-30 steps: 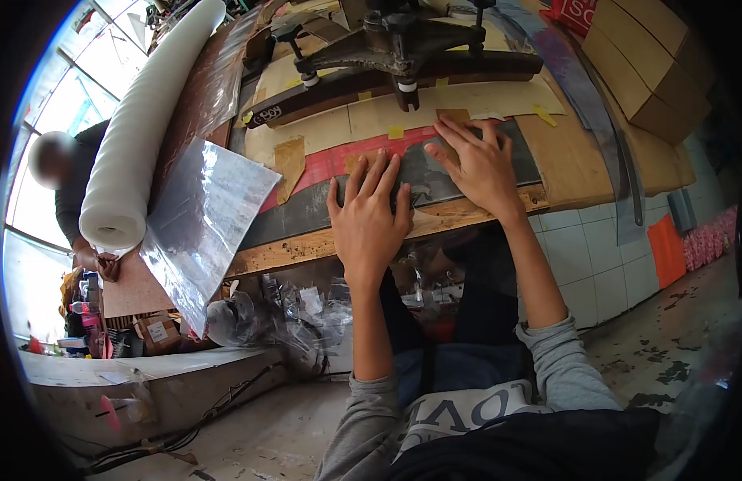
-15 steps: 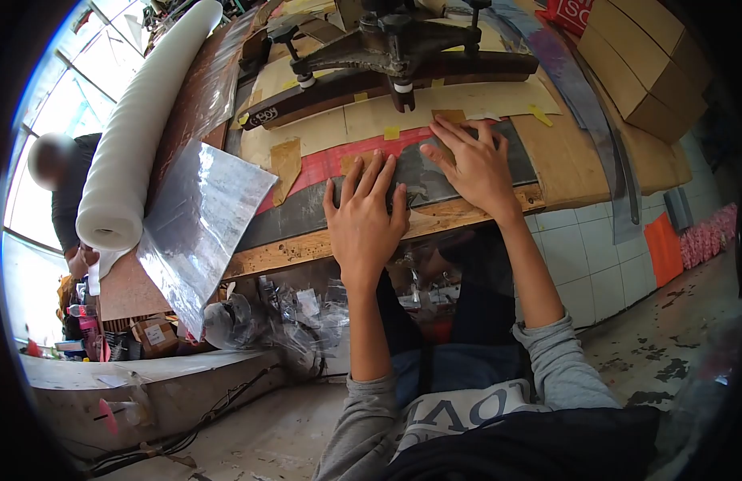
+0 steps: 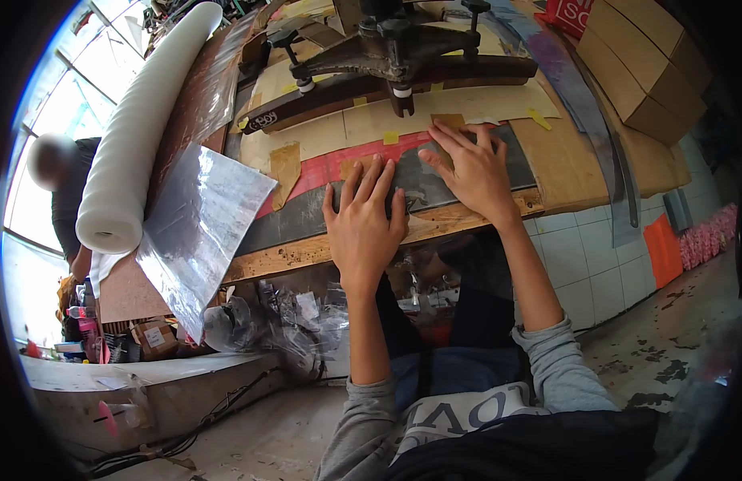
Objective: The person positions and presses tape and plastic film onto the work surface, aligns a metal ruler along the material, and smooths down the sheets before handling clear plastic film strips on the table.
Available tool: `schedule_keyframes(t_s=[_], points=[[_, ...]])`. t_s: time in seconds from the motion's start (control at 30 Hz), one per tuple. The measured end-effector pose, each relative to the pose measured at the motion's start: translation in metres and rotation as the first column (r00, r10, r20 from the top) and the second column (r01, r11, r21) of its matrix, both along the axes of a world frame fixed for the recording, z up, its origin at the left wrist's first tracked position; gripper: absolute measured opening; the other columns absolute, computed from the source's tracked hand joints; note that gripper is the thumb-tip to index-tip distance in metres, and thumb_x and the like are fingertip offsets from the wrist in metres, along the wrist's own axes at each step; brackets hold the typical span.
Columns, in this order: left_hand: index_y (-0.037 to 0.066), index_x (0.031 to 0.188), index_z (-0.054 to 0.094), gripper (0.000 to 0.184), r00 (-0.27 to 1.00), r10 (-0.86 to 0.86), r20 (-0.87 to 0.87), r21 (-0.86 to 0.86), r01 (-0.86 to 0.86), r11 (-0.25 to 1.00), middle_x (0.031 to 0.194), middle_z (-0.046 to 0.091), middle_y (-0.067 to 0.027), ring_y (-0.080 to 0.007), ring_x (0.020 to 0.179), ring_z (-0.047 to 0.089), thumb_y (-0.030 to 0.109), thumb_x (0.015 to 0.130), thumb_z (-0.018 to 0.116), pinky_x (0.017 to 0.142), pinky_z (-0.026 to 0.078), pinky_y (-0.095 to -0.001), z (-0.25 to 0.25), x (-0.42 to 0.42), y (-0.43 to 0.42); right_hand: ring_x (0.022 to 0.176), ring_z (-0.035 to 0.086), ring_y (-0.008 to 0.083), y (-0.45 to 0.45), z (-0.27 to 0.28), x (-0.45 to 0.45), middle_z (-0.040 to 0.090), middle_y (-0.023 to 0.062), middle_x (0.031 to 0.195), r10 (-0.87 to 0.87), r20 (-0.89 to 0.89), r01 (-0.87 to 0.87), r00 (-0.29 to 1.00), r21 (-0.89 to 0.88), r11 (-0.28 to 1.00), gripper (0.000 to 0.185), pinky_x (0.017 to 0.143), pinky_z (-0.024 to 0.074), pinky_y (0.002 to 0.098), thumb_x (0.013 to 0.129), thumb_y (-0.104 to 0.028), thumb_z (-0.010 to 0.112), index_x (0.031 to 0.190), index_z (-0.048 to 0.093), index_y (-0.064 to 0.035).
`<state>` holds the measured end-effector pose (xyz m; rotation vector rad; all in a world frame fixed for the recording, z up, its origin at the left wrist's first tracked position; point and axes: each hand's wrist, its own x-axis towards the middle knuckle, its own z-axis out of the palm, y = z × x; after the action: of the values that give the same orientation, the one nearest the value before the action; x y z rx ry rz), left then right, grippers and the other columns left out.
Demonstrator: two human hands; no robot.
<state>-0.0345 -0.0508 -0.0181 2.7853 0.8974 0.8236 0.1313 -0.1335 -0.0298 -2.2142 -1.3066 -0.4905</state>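
My left hand [image 3: 364, 220] lies with fingers stretched out over the red strip [image 3: 323, 164] and the dark grey mat [image 3: 295, 215] at the bench's front. Beside it, my right hand [image 3: 474, 170] has spread fingers, its tips by a brown tape patch [image 3: 447, 120] along the edge of the cream sheet [image 3: 323, 131]. Neither hand grips anything visible. Another tan tape piece [image 3: 285, 172] is left of my left hand, and small yellow tape bits [image 3: 390, 138] dot the sheet. Just beyond the hands stands a dark metal press bar [image 3: 427, 80] with a bracket above it.
A white foam roll [image 3: 138, 144] and a clear plastic sheet [image 3: 206, 216] lie at the left. Cardboard boxes [image 3: 640, 64] and a long metal strip [image 3: 620, 160] are at the right. The wooden bench edge [image 3: 283, 260] runs in front. Another person [image 3: 70, 192] stands far left.
Both hands stay in nearly the same place, with only slight shifts of the fingers. At far left, the other person's hand has dropped lower, partly out of sight.
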Motion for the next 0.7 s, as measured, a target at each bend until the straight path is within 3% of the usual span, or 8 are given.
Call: schedule_keyframes(t_s=[0.7], points=[[0.019, 0.131, 0.058, 0.04, 1.0, -0.01, 0.012, -0.002, 0.01, 1.0, 0.137, 0.054, 0.0001, -0.0217, 0.132, 0.044, 0.03, 0.092, 0.052, 0.112, 0.024, -0.0481, 0.0009, 0.0001, 0.0, 0.116, 0.049, 0.0228, 0.0005, 0.0035, -0.0009, 0.062, 0.0006, 0.127, 0.01, 0.023, -0.01, 1.0, 0.01, 1.0, 0.058, 0.099, 0.0318, 0.0482, 0.091, -0.057, 0.047, 0.121, 0.065, -0.0109]])
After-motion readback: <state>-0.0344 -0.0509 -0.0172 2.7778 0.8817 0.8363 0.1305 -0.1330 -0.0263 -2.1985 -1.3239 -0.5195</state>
